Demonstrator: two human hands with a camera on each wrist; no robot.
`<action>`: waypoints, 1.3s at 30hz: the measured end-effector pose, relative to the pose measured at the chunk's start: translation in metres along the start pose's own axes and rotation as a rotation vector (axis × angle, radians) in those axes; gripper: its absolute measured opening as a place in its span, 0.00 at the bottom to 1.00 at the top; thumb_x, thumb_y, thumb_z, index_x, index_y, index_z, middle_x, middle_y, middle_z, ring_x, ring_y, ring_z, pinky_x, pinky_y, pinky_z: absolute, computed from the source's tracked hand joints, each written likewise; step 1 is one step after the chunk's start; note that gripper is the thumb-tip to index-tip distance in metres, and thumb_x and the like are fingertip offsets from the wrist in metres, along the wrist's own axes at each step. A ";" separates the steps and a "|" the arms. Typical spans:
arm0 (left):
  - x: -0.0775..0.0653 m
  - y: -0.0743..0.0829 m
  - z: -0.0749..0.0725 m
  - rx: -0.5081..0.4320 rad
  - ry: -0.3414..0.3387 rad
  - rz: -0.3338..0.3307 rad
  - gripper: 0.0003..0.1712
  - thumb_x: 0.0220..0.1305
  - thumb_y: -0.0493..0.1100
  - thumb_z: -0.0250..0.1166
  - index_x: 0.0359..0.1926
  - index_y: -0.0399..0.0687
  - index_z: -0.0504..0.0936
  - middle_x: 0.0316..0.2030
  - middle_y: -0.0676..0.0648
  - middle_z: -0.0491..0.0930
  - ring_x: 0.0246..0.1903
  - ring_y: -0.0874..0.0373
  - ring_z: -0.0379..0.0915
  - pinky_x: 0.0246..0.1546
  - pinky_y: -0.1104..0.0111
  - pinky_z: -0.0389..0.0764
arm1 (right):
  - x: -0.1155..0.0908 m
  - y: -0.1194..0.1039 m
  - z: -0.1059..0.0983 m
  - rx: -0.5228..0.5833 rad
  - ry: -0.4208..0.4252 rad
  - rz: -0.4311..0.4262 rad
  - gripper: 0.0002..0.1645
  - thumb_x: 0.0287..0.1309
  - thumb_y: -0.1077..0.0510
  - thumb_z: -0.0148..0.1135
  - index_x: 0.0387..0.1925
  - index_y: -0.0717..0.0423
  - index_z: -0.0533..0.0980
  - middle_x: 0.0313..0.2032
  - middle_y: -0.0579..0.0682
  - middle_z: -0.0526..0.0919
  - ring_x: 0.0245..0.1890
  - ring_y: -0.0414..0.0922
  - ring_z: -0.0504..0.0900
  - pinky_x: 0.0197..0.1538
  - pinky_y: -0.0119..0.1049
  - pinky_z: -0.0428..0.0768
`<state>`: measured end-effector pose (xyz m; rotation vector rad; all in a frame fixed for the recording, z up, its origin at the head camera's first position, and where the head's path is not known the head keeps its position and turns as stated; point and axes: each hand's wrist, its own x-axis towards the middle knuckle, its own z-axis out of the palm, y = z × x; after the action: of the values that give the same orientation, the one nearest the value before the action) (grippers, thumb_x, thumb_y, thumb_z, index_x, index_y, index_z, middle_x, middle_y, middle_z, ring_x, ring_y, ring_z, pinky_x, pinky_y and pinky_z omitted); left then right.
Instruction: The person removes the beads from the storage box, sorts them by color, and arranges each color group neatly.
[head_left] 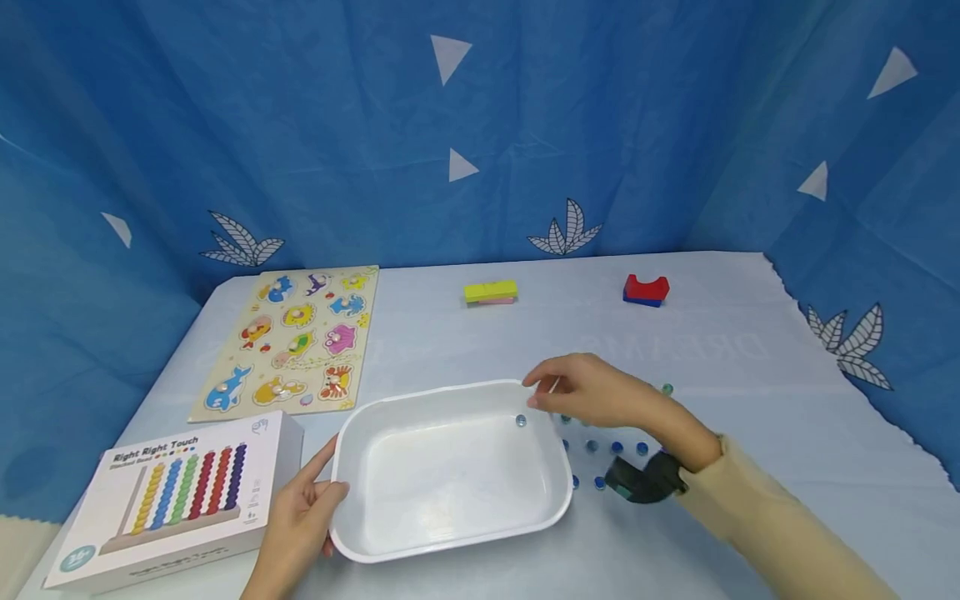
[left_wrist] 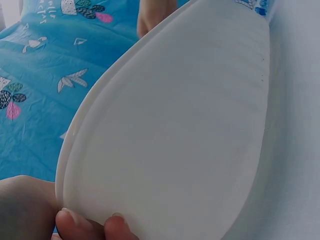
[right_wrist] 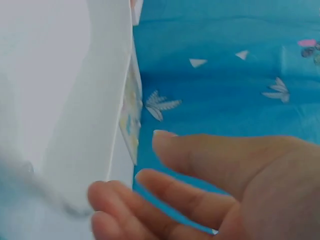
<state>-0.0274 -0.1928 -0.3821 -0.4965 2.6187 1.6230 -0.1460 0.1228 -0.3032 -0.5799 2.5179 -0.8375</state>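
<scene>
A white plastic tub (head_left: 450, 467) is in the middle of the head view, with a small bluish glass marble (head_left: 521, 421) inside near its far right corner. My left hand (head_left: 300, 504) grips the tub's left rim, thumb on top; in the left wrist view its fingertips (left_wrist: 75, 225) press the white wall. Over the far right corner of the tub is my right hand (head_left: 592, 392), fingers loosely bent. The right wrist view shows its thumb (right_wrist: 185, 150) apart from the fingers, nothing held between them. Several blue and green marbles (head_left: 617, 447) lie right of the tub, some partly hidden by the right hand and rim.
A boxed bead toy (head_left: 180, 500) lies at the left front, near the left hand. Behind it is a sea-animal peg puzzle board (head_left: 300, 342). Yellow and pink blocks (head_left: 491, 292) and red and blue blocks (head_left: 646, 290) sit toward the table's back edge, before a blue curtain (head_left: 480, 125).
</scene>
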 end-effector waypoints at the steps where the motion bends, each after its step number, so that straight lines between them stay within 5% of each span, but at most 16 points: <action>1: 0.000 0.000 0.000 -0.001 0.000 -0.001 0.32 0.60 0.35 0.52 0.66 0.48 0.58 0.17 0.45 0.78 0.04 0.61 0.63 0.06 0.69 0.68 | 0.009 -0.006 0.002 0.000 -0.035 0.029 0.23 0.54 0.51 0.60 0.50 0.55 0.74 0.36 0.49 0.80 0.32 0.42 0.78 0.35 0.31 0.81; 5: 0.000 -0.001 0.000 -0.012 -0.015 0.005 0.32 0.60 0.35 0.52 0.66 0.47 0.57 0.16 0.45 0.78 0.04 0.61 0.63 0.06 0.69 0.68 | 0.037 -0.021 0.015 -0.008 -0.108 0.146 0.22 0.54 0.51 0.60 0.49 0.56 0.75 0.33 0.50 0.81 0.29 0.42 0.78 0.34 0.31 0.79; 9: 0.001 -0.002 0.001 -0.015 -0.020 0.015 0.32 0.60 0.35 0.52 0.66 0.47 0.57 0.16 0.46 0.77 0.04 0.61 0.63 0.06 0.69 0.68 | 0.048 -0.028 0.032 -0.067 -0.095 0.201 0.20 0.54 0.51 0.59 0.45 0.58 0.77 0.34 0.52 0.82 0.30 0.42 0.79 0.35 0.34 0.78; 15: 0.001 -0.001 -0.001 -0.005 -0.008 0.017 0.32 0.61 0.36 0.52 0.66 0.47 0.57 0.16 0.46 0.76 0.04 0.61 0.63 0.07 0.70 0.68 | 0.056 -0.032 0.059 -0.143 -0.034 0.178 0.21 0.52 0.52 0.61 0.43 0.63 0.76 0.45 0.55 0.79 0.43 0.49 0.77 0.47 0.43 0.76; 21: 0.000 -0.002 -0.001 -0.001 0.002 0.000 0.32 0.60 0.36 0.52 0.66 0.48 0.57 0.16 0.46 0.76 0.05 0.61 0.63 0.07 0.69 0.68 | 0.061 -0.035 0.084 -0.205 0.102 0.095 0.19 0.43 0.50 0.68 0.36 0.57 0.80 0.36 0.49 0.83 0.37 0.45 0.79 0.44 0.38 0.76; 25: 0.001 -0.003 -0.001 -0.003 -0.003 0.000 0.32 0.60 0.35 0.52 0.66 0.48 0.57 0.16 0.45 0.76 0.05 0.61 0.63 0.07 0.69 0.68 | 0.064 -0.034 0.097 -0.257 0.168 0.008 0.08 0.41 0.53 0.68 0.27 0.50 0.80 0.29 0.43 0.82 0.29 0.40 0.75 0.37 0.32 0.72; 33: 0.001 -0.004 -0.001 -0.012 -0.013 0.002 0.32 0.60 0.35 0.52 0.67 0.48 0.57 0.16 0.45 0.77 0.05 0.61 0.63 0.07 0.69 0.68 | 0.059 -0.033 0.083 -0.079 0.089 -0.063 0.04 0.48 0.58 0.62 0.29 0.48 0.79 0.23 0.43 0.76 0.22 0.38 0.71 0.26 0.29 0.69; 39: 0.002 -0.004 0.000 -0.005 -0.021 -0.004 0.33 0.60 0.36 0.51 0.67 0.48 0.56 0.16 0.46 0.76 0.05 0.61 0.63 0.07 0.70 0.68 | 0.023 -0.027 0.045 0.119 0.055 -0.273 0.07 0.52 0.54 0.61 0.35 0.48 0.78 0.23 0.41 0.77 0.26 0.38 0.74 0.30 0.29 0.75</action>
<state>-0.0281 -0.1945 -0.3861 -0.4816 2.5971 1.6251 -0.1359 0.0708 -0.3247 -0.8842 2.4503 -1.1052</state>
